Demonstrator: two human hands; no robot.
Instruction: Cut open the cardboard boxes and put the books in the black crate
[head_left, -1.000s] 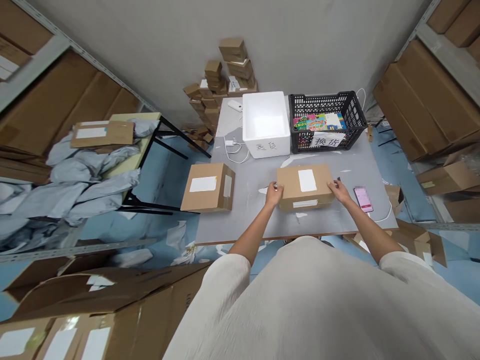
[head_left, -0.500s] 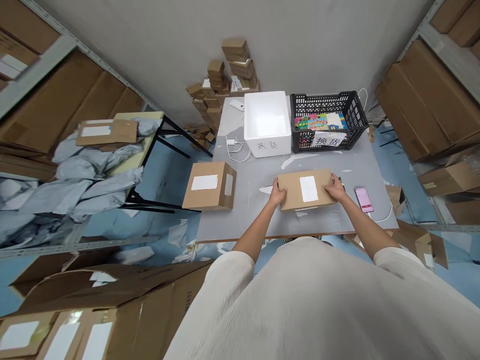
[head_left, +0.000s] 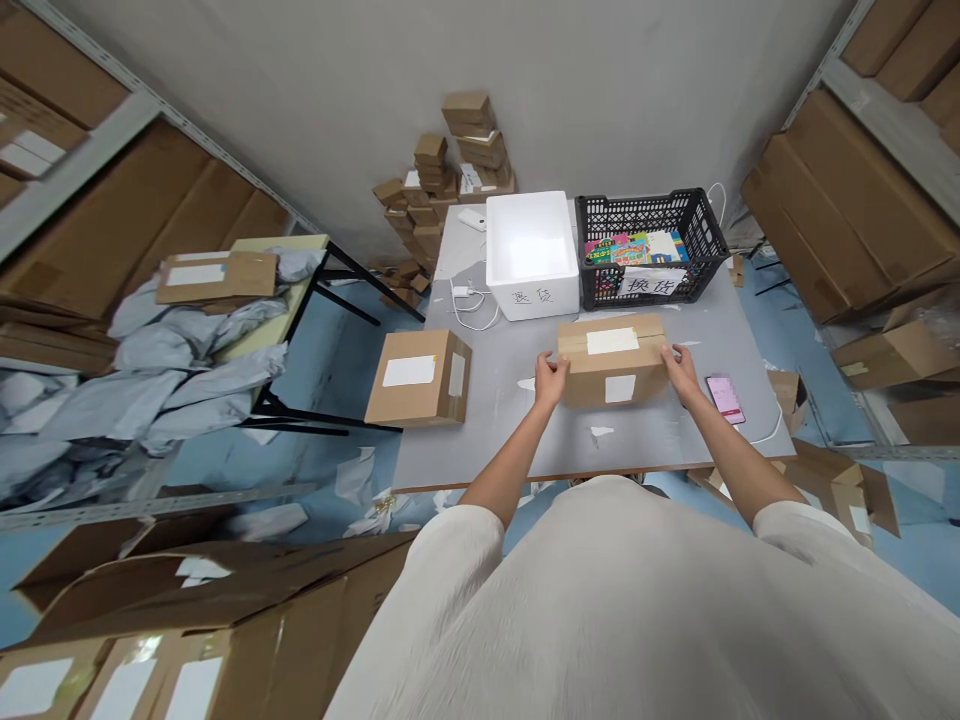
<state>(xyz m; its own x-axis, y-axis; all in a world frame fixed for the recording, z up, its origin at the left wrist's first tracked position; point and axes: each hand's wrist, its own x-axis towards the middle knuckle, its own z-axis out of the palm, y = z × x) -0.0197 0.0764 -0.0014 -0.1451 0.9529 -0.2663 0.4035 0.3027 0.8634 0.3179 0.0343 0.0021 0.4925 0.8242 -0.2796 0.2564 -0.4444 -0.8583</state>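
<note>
A brown cardboard box with white labels on its top and front face is gripped between my two hands over the grey table. My left hand holds its left end, fingers closed against the side. At the right end, my right hand is curled on the box's edge. One white label lies across the top seam and another is on the side facing me. Whether the underside touches the table cannot be made out.
Another labelled cardboard box sits at the table's left edge. Behind are a white foam box and a black crate of colourful books. A phone lies at the right. Grey parcels cover a side table at left.
The box in my hands has been tipped, so its label-bearing top and a second labelled side now show. Both hands keep hold of its ends. The view has shifted slightly.
</note>
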